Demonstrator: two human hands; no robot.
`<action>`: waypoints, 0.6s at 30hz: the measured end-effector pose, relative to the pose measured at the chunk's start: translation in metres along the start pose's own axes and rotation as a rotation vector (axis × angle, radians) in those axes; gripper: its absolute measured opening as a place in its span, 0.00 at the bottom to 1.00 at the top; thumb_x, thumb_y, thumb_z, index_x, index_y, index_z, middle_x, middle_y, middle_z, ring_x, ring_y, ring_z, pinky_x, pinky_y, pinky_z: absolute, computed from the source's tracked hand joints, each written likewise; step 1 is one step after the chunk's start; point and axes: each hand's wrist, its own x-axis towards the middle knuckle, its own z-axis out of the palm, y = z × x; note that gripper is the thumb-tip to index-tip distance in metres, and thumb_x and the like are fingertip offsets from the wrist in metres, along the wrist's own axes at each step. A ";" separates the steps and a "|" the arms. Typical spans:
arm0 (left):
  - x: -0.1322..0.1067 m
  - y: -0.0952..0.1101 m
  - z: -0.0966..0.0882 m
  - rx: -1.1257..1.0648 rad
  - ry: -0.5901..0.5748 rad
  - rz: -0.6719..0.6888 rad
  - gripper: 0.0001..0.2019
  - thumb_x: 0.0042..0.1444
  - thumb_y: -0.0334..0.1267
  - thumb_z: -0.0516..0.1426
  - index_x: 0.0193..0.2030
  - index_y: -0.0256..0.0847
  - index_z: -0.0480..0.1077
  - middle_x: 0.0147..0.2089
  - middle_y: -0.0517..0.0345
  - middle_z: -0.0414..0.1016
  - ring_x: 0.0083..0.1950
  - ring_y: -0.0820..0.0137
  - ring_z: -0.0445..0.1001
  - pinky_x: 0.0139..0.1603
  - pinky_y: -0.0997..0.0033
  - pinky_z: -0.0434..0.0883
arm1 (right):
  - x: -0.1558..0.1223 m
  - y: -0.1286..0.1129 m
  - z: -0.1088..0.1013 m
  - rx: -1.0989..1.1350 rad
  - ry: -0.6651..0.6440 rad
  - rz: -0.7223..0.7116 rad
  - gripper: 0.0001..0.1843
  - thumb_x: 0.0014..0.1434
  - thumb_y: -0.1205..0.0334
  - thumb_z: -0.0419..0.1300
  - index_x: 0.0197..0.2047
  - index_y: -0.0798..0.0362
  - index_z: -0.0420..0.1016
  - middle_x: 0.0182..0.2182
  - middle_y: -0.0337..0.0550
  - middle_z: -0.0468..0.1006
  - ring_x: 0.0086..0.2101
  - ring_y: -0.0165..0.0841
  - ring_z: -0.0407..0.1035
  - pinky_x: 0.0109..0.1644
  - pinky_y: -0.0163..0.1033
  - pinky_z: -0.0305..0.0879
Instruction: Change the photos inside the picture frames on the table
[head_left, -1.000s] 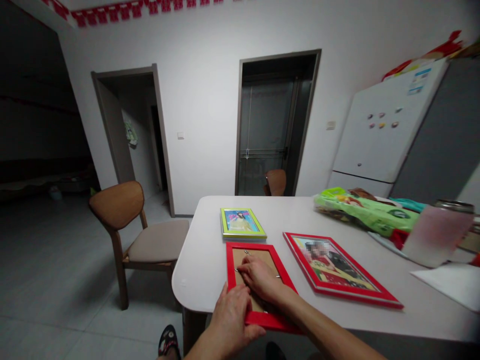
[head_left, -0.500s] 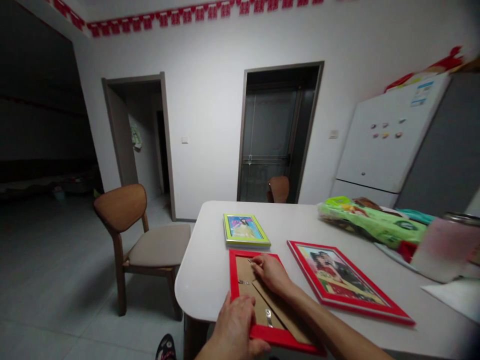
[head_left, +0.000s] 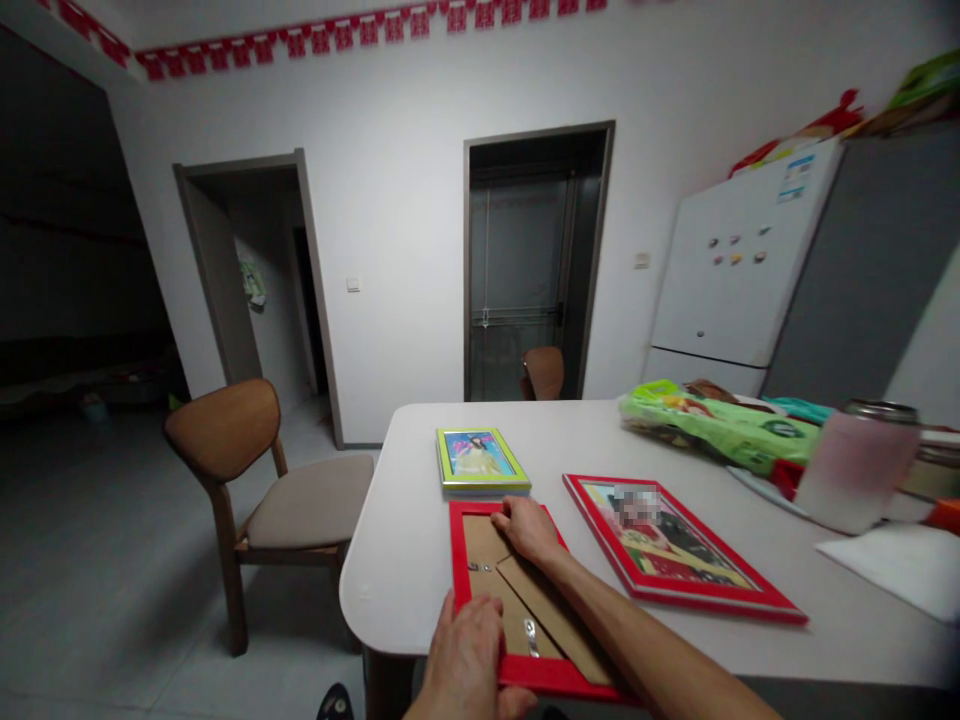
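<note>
my right hand [head_left: 527, 528] has shifted up the red frame [head_left: 555, 676], hold unclear; my left hand [head_left: 469, 645] grips its near corner. backing [head_left: 513, 597] in; lime frame [head_left: 484, 460], second red frame [head_left: 675, 540] face-up.

I can read nothing — the label [head_left: 796, 178] on the fridge [head_left: 731, 300], far beyond my right hand [head_left: 529, 530], is too small.

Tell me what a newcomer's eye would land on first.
Likely the face-down red frame at the near edge of the white table, left hand on its near left corner, right hand at its far end. Next, the red-framed picture to its right and the lime-green frame beyond it.
</note>
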 end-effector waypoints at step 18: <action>0.032 0.079 -0.028 -0.810 0.461 0.075 0.12 0.50 0.43 0.52 0.39 0.40 0.60 0.43 0.54 0.67 0.44 0.65 0.68 0.44 0.64 0.66 | -0.122 -0.003 -0.056 1.238 -0.240 0.407 0.23 0.49 0.46 0.48 0.37 0.57 0.66 0.23 0.42 0.72 0.20 0.27 0.65 0.24 0.35 0.62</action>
